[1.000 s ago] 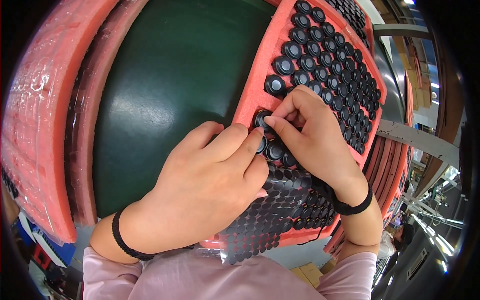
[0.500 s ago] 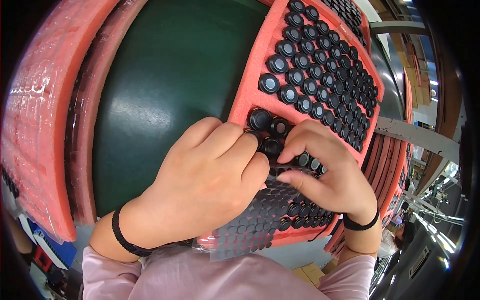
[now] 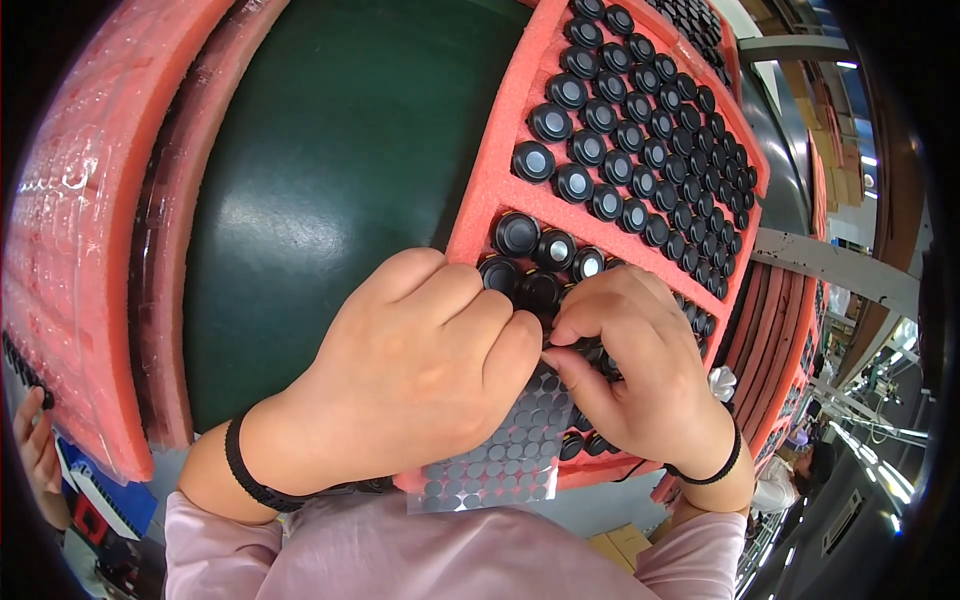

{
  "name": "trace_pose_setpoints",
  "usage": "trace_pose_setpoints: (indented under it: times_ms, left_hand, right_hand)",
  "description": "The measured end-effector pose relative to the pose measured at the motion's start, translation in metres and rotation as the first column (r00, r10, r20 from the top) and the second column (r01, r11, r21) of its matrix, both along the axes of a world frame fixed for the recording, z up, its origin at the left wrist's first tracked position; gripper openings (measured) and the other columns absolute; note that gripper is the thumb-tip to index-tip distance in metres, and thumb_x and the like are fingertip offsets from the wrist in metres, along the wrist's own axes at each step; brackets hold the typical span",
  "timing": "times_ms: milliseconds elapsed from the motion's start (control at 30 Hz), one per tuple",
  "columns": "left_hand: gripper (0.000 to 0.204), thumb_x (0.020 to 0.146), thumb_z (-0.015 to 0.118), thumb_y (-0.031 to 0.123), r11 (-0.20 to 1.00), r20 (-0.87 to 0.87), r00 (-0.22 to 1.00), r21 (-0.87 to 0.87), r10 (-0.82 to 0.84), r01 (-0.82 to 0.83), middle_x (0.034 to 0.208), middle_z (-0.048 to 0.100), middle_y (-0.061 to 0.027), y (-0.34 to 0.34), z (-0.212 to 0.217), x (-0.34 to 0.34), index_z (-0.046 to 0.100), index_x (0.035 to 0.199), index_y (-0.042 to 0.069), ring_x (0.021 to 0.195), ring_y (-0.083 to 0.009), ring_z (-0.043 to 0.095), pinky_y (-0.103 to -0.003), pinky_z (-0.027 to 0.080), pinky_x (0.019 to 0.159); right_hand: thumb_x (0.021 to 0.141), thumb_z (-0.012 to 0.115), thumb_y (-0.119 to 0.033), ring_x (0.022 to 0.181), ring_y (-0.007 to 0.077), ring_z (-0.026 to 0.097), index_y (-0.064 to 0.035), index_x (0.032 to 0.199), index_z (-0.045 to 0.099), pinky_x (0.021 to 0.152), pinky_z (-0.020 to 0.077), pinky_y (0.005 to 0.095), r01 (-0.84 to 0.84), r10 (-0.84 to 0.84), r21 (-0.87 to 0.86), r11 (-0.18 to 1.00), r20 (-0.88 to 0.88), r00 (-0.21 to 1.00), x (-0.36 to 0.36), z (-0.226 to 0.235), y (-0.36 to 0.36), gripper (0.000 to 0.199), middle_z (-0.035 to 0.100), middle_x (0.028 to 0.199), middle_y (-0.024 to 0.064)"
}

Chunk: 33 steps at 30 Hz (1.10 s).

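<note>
A clear sheet of round grey stickers [image 3: 500, 450] hangs from the closed fingers of my left hand [image 3: 425, 370], over the near part of a pink foam tray [image 3: 480, 205]. My right hand [image 3: 635, 360] is beside it, thumb and forefinger pinched together at the sheet's upper edge, against my left fingertips. What lies in that pinch is too small to make out. Just beyond my fingers, black round caps [image 3: 516, 234] sit in the tray. Some of them have light discs in the centre; the nearest are partly hidden by my hands.
Farther up the tray, rows of black caps with grey centres [image 3: 586, 149] fill another section. A dark green work surface [image 3: 330, 200] lies left of it. Stacked pink foam trays [image 3: 85, 250] stand far left, where another person's hand [image 3: 38, 450] holds a black part. A metal rail [image 3: 840, 272] is right.
My right thumb and forefinger have closed together and moved left to my left fingertips. The sticker sheet has shifted and turned. Another person's hand has appeared at the left edge.
</note>
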<state>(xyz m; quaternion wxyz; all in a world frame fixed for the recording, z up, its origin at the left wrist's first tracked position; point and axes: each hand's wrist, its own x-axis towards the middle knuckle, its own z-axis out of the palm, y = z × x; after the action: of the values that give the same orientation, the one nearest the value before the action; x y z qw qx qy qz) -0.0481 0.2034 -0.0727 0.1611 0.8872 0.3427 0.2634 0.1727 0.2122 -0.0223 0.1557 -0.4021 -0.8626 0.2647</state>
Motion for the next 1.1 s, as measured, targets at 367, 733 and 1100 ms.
trace_pose_setpoints:
  times_ms: [367,733,1100]
  left_hand:
    - [0.033,0.074,0.082,0.023,0.995,0.14,0.99,-0.095,-0.01,0.023,0.081,0.06,-0.0062,0.0007,-0.0041,-0.0001,0.066,0.096,0.004,0.073,-0.0271,0.058,-0.041,0.048,0.07]
    - [0.025,0.08,0.078,0.023,0.995,0.193,0.981,-0.097,0.025,-0.006,0.075,0.057,-0.0041,-0.0003,-0.0048,-0.0001,0.06,0.087,0.007,0.072,-0.0242,0.059,-0.038,0.047,0.07]
    - [0.038,0.071,0.088,0.021,0.982,0.219,0.975,-0.188,0.041,0.0,0.077,0.063,-0.007,-0.0018,-0.0043,-0.0006,0.065,0.096,0.006,0.071,-0.0301,0.062,-0.041,0.05,0.07]
  right_hand:
    - [0.069,0.08,0.003,0.085,0.0301,0.061,-0.0059,0.093,0.064,0.074,0.045,0.0413,-0.051,0.045,0.189,0.981,0.035,0.998,0.0015,-0.0057,-0.0017,0.031,0.063,0.093,0.0095]
    - [0.069,0.081,0.002,0.081,0.0281,0.056,-0.0059,0.09,0.065,0.072,0.0438,0.0388,0.003,-0.004,0.144,0.99,0.002,1.0,0.0013,-0.0013,-0.0033,0.028,0.059,0.091,0.01]
    - [0.068,0.084,-0.003,0.084,0.0279,0.061,-0.0053,0.094,0.069,0.075,0.0451,0.0401,-0.048,0.031,0.283,0.958,0.062,0.998,0.0039,-0.0027,-0.0085,0.03,0.065,0.095,0.008]
